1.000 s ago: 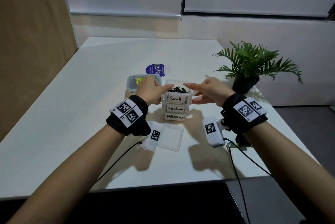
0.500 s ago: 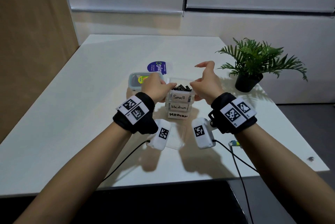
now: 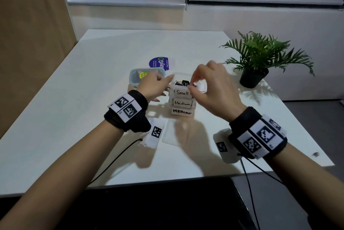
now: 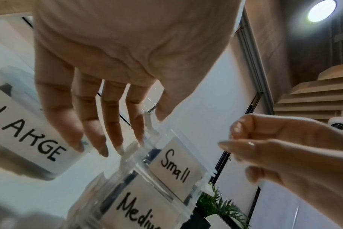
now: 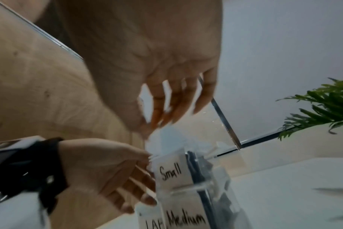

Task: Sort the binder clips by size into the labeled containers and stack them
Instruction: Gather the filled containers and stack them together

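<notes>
Stacking step | Small container (image 3: 181, 89) tops the Medium container (image 3: 182, 103), unlidded | left hand (image 3: 152, 86) spread, steadying its left side | right hand (image 3: 210, 88) above: grip indeterminate | next: fit lid (image 3: 173, 133), lying before stack.

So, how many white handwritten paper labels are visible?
4: Small label atop the stack, Medium label below, MEDIUM label at the bottom, LARGE label on a separate container at left. Others may be hidden.
</notes>
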{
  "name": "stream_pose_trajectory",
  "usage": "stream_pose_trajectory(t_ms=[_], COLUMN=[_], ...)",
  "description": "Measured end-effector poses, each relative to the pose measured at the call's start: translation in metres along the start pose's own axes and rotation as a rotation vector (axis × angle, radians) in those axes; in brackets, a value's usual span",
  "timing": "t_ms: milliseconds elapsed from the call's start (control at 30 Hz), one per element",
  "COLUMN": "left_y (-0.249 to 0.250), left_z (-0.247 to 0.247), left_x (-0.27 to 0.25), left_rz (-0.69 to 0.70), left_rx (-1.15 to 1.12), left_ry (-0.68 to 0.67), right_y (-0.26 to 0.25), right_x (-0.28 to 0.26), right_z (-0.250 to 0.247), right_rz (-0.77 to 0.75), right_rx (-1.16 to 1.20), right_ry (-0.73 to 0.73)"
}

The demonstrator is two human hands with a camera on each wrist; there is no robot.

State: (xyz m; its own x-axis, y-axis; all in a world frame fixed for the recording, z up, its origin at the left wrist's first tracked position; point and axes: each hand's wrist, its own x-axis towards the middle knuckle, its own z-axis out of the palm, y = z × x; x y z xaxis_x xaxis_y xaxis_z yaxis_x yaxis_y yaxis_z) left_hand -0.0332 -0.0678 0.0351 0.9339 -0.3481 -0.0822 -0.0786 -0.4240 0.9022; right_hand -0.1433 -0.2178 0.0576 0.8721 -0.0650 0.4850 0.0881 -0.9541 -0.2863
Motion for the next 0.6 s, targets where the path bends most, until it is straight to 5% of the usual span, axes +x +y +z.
stream_pose_trajectory(t_ms=[133,400,600], left_y=[-0.004,-0.007,-0.008], left_z=[-0.005,-0.004,-0.007], left_x=[0.003,0.003,0.003], left_rz=[-0.03,-0.05,-0.071], left_rx=[-0.014,0.018,0.009], left_ry=[-0.026,-0.073,-0.102], right_y=[-0.002,-0.005,-0.012], right_x=[-0.014,-0.023,-0.028], right_z=[0.01,0.047,0.057], right_rz=[-0.212,-0.373,-0.486], right_rx=[0.129,-0.181,-0.31], right_ry=[-0.31,-0.956,-0.826])
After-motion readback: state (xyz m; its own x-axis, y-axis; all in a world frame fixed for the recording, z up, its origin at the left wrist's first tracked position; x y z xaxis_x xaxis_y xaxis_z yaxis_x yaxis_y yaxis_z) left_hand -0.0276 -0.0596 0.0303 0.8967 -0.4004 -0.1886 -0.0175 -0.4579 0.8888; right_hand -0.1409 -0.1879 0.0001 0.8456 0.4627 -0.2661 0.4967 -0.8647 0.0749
